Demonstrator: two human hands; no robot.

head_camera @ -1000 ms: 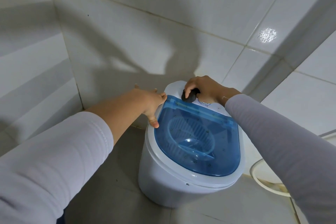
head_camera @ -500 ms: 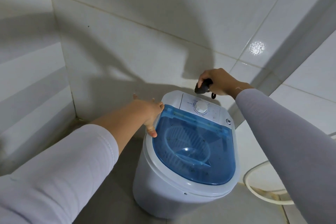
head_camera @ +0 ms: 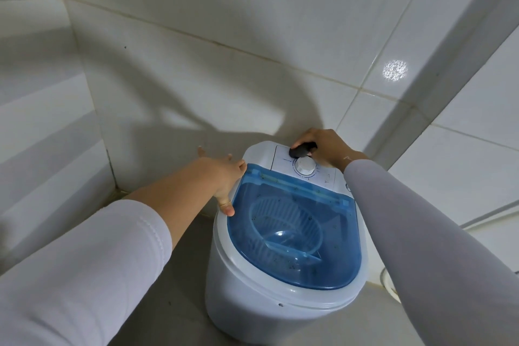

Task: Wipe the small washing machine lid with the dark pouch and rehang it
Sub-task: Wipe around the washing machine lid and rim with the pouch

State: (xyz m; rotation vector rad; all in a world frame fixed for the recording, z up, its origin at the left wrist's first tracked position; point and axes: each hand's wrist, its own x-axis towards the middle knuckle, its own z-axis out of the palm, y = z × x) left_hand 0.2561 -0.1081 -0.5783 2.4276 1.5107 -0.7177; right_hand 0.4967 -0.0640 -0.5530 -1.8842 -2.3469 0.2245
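A small white washing machine [head_camera: 252,298] stands on the floor in a tiled corner. Its see-through blue lid [head_camera: 295,233] is closed and speckled with dark spots. Behind the lid lies a white control panel with a round dial [head_camera: 304,166]. My right hand [head_camera: 323,146] is shut on the dark pouch [head_camera: 301,150] and presses it onto the panel just behind the dial. My left hand [head_camera: 224,177] rests flat against the machine's left rim, fingers spread, thumb on the rim.
White tiled walls [head_camera: 196,50] close in behind and to the left of the machine. A light-coloured hose [head_camera: 389,284] curves on the floor at the right. Grey floor [head_camera: 174,303] shows in front.
My right hand, lifted off the machine half a second ago, has come back down with the pouch onto the control panel. The left hand has stayed on the rim.
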